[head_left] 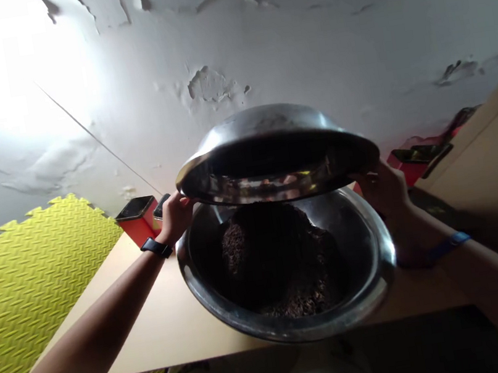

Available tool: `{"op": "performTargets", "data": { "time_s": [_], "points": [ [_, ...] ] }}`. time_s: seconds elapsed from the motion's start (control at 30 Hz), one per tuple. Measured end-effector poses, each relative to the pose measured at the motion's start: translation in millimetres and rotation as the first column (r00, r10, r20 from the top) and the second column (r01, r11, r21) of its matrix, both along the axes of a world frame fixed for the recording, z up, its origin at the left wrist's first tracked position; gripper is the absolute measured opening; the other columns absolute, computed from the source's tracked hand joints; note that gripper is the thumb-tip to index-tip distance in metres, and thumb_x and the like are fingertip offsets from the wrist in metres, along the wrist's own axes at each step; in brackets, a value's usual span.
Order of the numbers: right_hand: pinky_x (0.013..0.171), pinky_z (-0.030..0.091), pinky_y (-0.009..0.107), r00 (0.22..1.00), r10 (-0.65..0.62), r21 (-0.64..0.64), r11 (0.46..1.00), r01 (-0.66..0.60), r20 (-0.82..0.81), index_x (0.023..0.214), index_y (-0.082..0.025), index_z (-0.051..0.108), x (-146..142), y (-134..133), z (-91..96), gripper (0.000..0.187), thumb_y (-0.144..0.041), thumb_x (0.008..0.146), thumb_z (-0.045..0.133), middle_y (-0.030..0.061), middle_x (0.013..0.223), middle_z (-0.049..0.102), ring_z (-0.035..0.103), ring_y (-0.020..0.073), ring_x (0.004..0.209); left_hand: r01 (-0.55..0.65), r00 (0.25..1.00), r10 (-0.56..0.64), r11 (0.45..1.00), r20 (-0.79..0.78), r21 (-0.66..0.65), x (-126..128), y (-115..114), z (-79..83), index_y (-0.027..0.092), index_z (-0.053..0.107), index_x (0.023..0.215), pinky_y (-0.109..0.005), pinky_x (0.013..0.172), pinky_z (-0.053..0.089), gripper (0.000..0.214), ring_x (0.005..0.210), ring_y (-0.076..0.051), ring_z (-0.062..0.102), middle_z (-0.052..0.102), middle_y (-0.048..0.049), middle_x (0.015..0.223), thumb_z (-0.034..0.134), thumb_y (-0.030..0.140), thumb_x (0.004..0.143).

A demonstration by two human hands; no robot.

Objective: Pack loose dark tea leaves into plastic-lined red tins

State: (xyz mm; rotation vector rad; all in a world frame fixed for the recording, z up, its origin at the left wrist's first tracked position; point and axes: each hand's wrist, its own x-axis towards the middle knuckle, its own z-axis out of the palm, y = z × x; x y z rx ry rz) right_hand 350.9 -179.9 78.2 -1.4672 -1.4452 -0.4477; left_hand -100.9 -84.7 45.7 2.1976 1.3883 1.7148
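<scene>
As the upper, round silver-metal basin (271,127) seems slippery, your left hand (176,217) and right hand (384,188) pinch its opposite edges.

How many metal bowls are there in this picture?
2. The lower metal bowl stands on the table, holding dark crumbly material; the upper metal bowl is tilted above it between the left hand and right hand. Others may be hidden.

There were one left hand (176,218) and one right hand (386,188), two metal basins (267,122), one dark crumbly heap (288,261), two wristbands (156,247), one worktop (148,326) and at least two red containers (139,226), whose full number was too hidden to tell.
</scene>
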Motion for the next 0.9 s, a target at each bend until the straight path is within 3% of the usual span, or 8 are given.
{"op": "performTargets", "data": {
  "time_s": [0.17, 0.33, 0.43, 0.5, 0.6, 0.7, 0.77, 0.9],
  "points": [
    [0.059, 0.046, 0.026, 0.993, -0.020, 0.064, 0.998, 0.012, 0.118, 0.082, -0.020, 0.060, 10, -5, -11.6, 0.020, -0.039, 0.078, 0.055, 0.0070, 0.075, 0.067, 0.064, 0.0194, 0.068, 0.001, 0.994, 0.003, 0.999, -0.106, 0.042, -7, -4, -8.5, 0.014, 0.061, 0.070, -0.025, 0.059, 0.043, 0.017, 0.065, -0.014, 0.054, 0.065, -0.0062, 0.074, 0.059, 0.031, 0.072],
    [0.056, 0.043, 0.025, 0.999, 0.015, 0.036, 0.999, -0.016, 0.039, 0.096, -0.021, 0.059, 9, -4, -0.7, 0.024, -0.034, 0.076, 0.059, 0.0038, 0.074, 0.065, 0.062, 0.0181, 0.066, 0.140, 0.983, -0.131, 0.988, 0.129, -0.059, 1, -1, -10.1, 0.014, 0.059, 0.081, -0.022, 0.057, 0.044, 0.021, 0.063, -0.012, 0.056, 0.062, -0.0030, 0.073, 0.062, 0.032, 0.070],
    [0.053, 0.037, 0.024, 0.999, 0.030, 0.015, 0.999, -0.030, 0.018, 0.077, -0.019, 0.054, 4, 6, 32.8, 0.014, -0.028, 0.071, 0.064, -0.0008, 0.064, 0.056, 0.054, 0.0141, 0.060, 0.179, 0.941, -0.155, 0.982, 0.300, -0.053, 12, 13, 10.5, 0.016, 0.058, 0.086, -0.020, 0.054, 0.042, 0.023, 0.059, -0.009, 0.054, 0.057, 0.0005, 0.072, 0.060, 0.032, 0.070],
    [0.048, 0.030, 0.023, 0.999, 0.046, 0.007, 0.999, -0.046, -0.007, 0.062, -0.019, 0.041, 1, 18, 61.6, 0.024, -0.020, 0.069, 0.064, -0.0052, 0.054, 0.043, 0.041, 0.0090, 0.051, 0.171, 0.914, -0.156, 0.985, 0.374, -0.009, 19, 24, 33.7, 0.016, 0.057, 0.090, -0.019, 0.054, 0.041, 0.025, 0.060, -0.008, 0.052, 0.055, 0.0015, 0.074, 0.059, 0.031, 0.070],
    [0.045, 0.023, 0.022, 0.979, 0.162, -0.004, 0.986, -0.164, -0.125, 0.058, -0.020, 0.034, -6, 35, 99.7, 0.030, -0.014, 0.073, 0.059, -0.0077, 0.050, 0.033, 0.028, 0.0053, 0.046, 0.093, 0.905, -0.101, 0.995, 0.414, 0.041, 27, 32, 72.3, 0.012, 0.057, 0.083, -0.017, 0.057, 0.039, 0.021, 0.064, -0.007, 0.049, 0.054, 0.0013, 0.072, 0.057, 0.028, 0.070],
    [0.045, 0.028, 0.022, 0.891, 0.294, -0.039, 0.944, -0.327, -0.346, 0.064, -0.016, 0.044, -24, 37, 122.4, 0.017, -0.014, 0.078, 0.055, -0.0053, 0.052, 0.041, 0.033, 0.0048, 0.046, 0.085, 0.890, -0.055, 0.995, 0.452, -0.045, 14, 10, 98.3, 0.006, 0.054, 0.082, -0.016, 0.054, 0.035, 0.023, 0.062, -0.005, 0.046, 0.053, 0.0008, 0.070, 0.052, 0.029, 0.076],
    [0.047, 0.033, 0.022, 0.813, 0.343, -0.098, 0.895, -0.434, -0.471, 0.070, -0.013, 0.053, -47, 29, 128.6, 0.010, -0.017, 0.079, 0.055, -0.0012, 0.056, 0.049, 0.041, 0.0062, 0.048, 0.126, 0.908, -0.082, 0.989, 0.412, -0.081, -12, -23, 102.3, 0.002, 0.053, 0.087, -0.016, 0.057, 0.034, 0.029, 0.066, -0.005, 0.048, 0.056, -0.0015, 0.076, 0.045, 0.029, 0.082],
    [0.049, 0.044, 0.025, 0.662, 0.399, -0.306, 0.657, -0.689, -0.634, 0.075, -0.013, 0.059, -123, 10, 121.7, 0.011, -0.024, 0.078, 0.057, 0.0055, 0.066, 0.059, 0.054, 0.0116, 0.054, 0.056, 0.943, -0.028, 0.996, 0.330, -0.076, -98, -94, 90.6, 0.000, 0.053, 0.093, -0.016, 0.060, 0.037, 0.036, 0.070, -0.005, 0.050, 0.059, -0.0015, 0.082, 0.038, 0.032, 0.088]
  ]
}}
